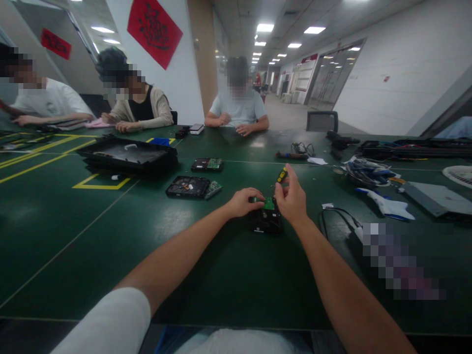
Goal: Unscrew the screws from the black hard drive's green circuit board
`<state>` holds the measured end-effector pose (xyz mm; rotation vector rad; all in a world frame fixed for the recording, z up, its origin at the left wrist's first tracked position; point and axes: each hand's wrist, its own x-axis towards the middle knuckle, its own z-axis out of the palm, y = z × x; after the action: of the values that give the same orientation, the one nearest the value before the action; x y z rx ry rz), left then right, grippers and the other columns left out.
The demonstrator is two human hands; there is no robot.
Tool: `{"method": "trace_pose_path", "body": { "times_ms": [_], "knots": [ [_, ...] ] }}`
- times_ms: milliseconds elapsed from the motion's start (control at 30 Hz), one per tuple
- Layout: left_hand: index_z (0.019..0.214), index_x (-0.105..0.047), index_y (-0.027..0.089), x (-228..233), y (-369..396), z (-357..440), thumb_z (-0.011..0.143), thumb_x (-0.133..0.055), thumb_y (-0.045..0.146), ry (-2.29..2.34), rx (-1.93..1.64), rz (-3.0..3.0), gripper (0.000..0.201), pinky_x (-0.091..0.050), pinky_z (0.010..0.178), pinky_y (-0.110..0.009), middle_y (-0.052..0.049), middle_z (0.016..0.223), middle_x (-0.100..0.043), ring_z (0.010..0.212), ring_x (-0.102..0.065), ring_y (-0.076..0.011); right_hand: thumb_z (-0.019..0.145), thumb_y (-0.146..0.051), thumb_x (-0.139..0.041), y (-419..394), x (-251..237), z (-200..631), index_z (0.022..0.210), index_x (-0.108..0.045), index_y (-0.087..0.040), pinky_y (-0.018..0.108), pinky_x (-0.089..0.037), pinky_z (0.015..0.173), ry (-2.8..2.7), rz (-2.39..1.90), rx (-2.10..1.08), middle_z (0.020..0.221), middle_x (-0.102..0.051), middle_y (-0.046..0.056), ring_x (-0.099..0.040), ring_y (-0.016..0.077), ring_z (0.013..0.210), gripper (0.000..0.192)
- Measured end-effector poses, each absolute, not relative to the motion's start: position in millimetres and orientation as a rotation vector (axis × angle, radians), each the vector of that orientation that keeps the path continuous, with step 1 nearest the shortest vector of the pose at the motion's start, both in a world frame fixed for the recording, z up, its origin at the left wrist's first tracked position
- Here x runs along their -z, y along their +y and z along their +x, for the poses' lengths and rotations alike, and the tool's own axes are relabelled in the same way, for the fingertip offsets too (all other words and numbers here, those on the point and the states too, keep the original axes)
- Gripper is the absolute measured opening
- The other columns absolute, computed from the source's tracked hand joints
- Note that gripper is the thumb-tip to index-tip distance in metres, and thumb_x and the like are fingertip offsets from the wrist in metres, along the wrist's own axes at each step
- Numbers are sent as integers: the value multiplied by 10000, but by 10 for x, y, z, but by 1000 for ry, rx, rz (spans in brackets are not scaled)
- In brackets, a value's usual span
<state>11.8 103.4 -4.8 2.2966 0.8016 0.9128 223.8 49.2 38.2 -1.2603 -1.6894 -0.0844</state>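
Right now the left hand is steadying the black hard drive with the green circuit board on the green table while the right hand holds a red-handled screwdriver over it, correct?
Not quite: in the head view the screwdriver in the right hand has a yellow-and-black handle, not red. The rest stands: the left hand steadies the black hard drive.

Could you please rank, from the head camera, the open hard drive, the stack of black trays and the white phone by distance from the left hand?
From the left hand:
1. Open black hard drive, just left of it.
2. Stack of black plastic trays, farther left.
3. White phone, at the table's far side.
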Motion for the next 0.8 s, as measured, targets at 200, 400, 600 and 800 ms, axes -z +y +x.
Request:
{"method": "trace_pose_path", "body": {
  "times_ms": [200, 400, 600, 800],
  "knots": [
    [1100, -793, 261, 40, 1024, 118, 871, -761, 400, 798, -917, 2295, 270, -489, 1094, -398, -69, 1205, -739, 1152, -674, -232, 975, -355, -553, 485, -394, 2230, 1597, -299, -270, 422, -629, 753, -1695, -1271, 84, 1173, -703, 114, -700, 210, 713, 677],
    [1103, -791, 262, 52, 1021, 114, 866, -765, 399, 803, -926, 2287, 275, -488, 1092, -404, -71, 1219, -733, 1141, -677, -230, 973, -315, -544, 489, -390, 2228, 1605, -286, -274, 398, -624, 744, -1690, -1259, 50, 1195, -700, 112, -692, 186, 698, 683],
    [1099, -792, 263, 39, 1016, 114, 870, -759, 393, 806, -919, 2286, 265, -488, 1094, -407, -70, 1219, -731, 1143, -677, -232, 964, -395, -583, 489, -384, 2231, 1593, -305, -260, 408, -623, 705, -1668, -1257, 92, 1164, -709, 116, -672, 190, 648, 701],
    [1105, -791, 267, 34, 1015, 112, 871, -756, 404, 813, -905, 2287, 273, -492, 1092, -409, -71, 1228, -728, 1143, -678, -233, 975, -335, -548, 484, -397, 2226, 1615, -257, -269, 409, -624, 730, -1688, -1255, 55, 1167, -706, 114, -681, 188, 644, 706]
  ]
}}
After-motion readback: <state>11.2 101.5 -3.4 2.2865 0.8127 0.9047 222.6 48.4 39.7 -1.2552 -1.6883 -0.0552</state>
